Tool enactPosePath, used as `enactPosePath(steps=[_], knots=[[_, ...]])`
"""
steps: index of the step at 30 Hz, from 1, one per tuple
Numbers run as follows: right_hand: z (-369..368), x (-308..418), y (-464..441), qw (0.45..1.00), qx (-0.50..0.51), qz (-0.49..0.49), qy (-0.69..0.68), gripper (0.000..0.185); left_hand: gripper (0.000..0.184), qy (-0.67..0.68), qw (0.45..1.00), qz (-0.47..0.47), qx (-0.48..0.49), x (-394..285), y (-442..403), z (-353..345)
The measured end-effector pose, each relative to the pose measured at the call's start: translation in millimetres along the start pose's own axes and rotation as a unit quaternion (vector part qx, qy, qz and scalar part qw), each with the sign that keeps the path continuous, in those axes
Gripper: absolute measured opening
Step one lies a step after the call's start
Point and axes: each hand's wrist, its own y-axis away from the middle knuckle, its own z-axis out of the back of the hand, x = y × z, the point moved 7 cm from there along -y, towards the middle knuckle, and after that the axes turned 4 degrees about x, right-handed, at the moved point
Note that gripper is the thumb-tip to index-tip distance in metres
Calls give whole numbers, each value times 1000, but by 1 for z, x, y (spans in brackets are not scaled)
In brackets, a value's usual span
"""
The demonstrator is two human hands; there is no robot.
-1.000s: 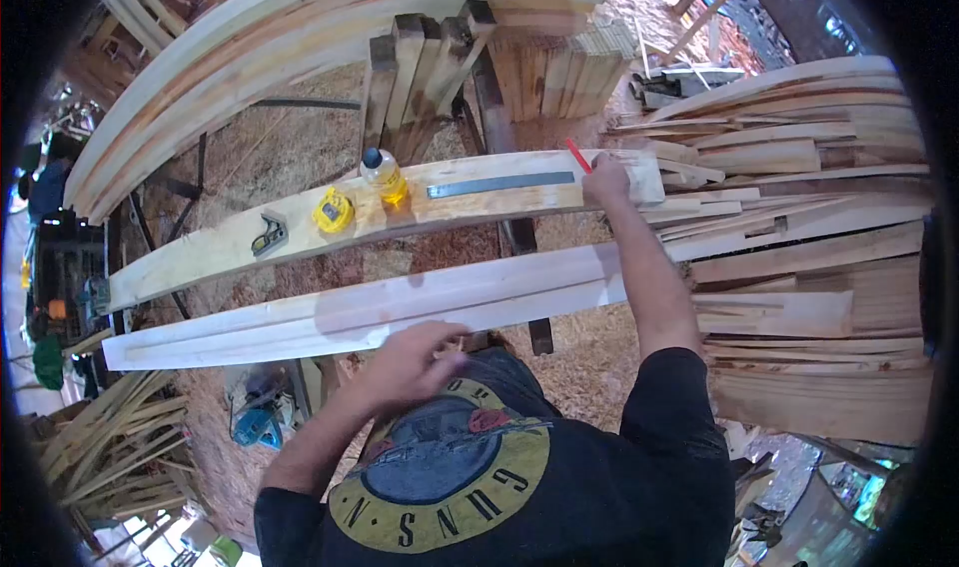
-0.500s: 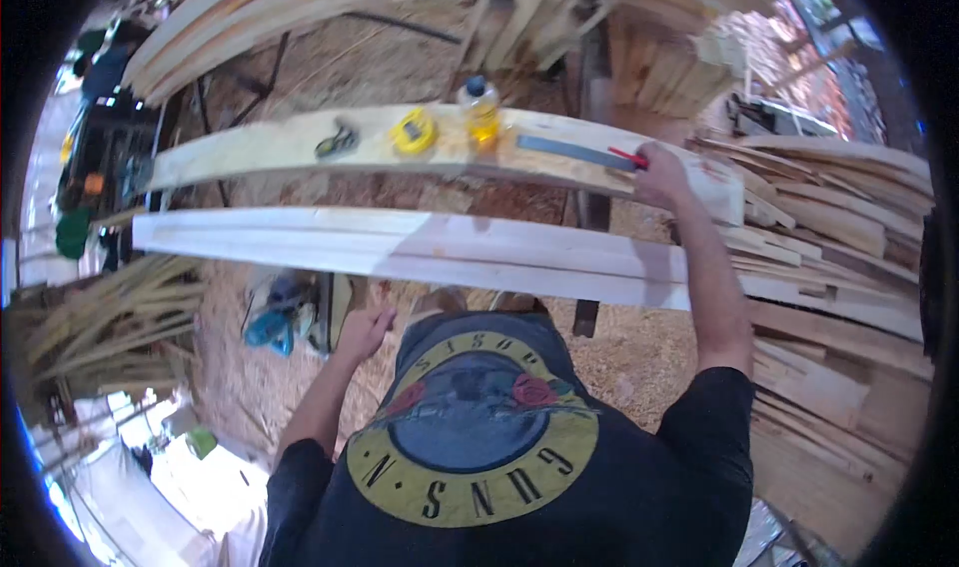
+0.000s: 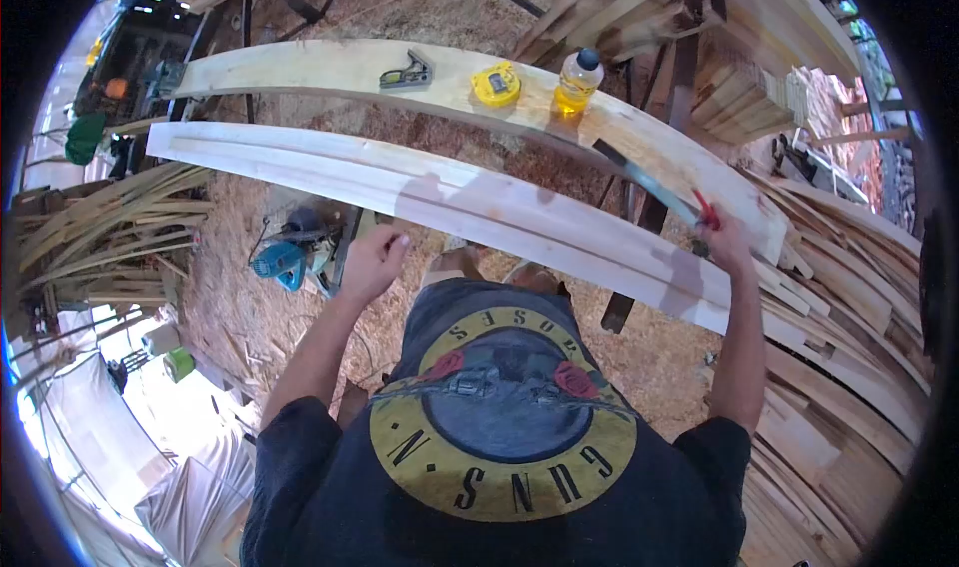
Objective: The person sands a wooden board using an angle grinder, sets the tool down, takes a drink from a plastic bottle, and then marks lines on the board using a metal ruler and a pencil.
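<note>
My right hand [image 3: 727, 243] grips a red pencil [image 3: 705, 208] together with the end of a grey metal ruler [image 3: 649, 184], which slants over the near edge of the curved upper board [image 3: 330, 62]. My left hand [image 3: 374, 263] is closed just below the pale lower board [image 3: 450, 195]; whether anything is in its fingers is too small to tell. On the upper board stand a bottle of yellow liquid [image 3: 576, 82], a yellow tape measure [image 3: 496, 84] and a small dark metal tool [image 3: 407, 70].
A blue power tool [image 3: 283, 259] lies on the floor at left. Thin wood strips [image 3: 110, 227] are piled at far left, and long boards [image 3: 849, 367] are stacked at right. Timber blocks [image 3: 744, 102] stand behind the upper board.
The view has shifted. The ruler, lying flat on the upper board earlier, is now in my right hand with the pencil. My left hand has moved away from the shirt front.
</note>
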Motion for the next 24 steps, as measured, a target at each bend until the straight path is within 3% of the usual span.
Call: enactPosePath(steps=[2,5,8,11,12,15,19,24], knots=[[-25,28,26,998,13,13,-57,22,17,3,1000,-11,-8,-14,-11,16],[-75,106,44,995,35,65,-73,24,18,-25,983,-168,-75,-59,-33,38],[-124,187,37,993,62,99,-18,27,24,-87,947,-302,-61,-91,-56,43],[-172,244,15,988,108,103,-43,24,35,-127,925,-357,31,-87,-81,27],[-181,260,8,986,110,115,-45,24,42,-141,920,-357,73,-70,-92,17],[-206,289,-6,981,139,118,-64,24,41,-140,928,-272,210,-22,-113,6],[-221,297,-9,967,211,44,-135,27,40,-30,943,-190,272,15,-121,7],[-201,287,3,984,93,22,-152,33,40,-23,939,-214,269,38,-123,16]])
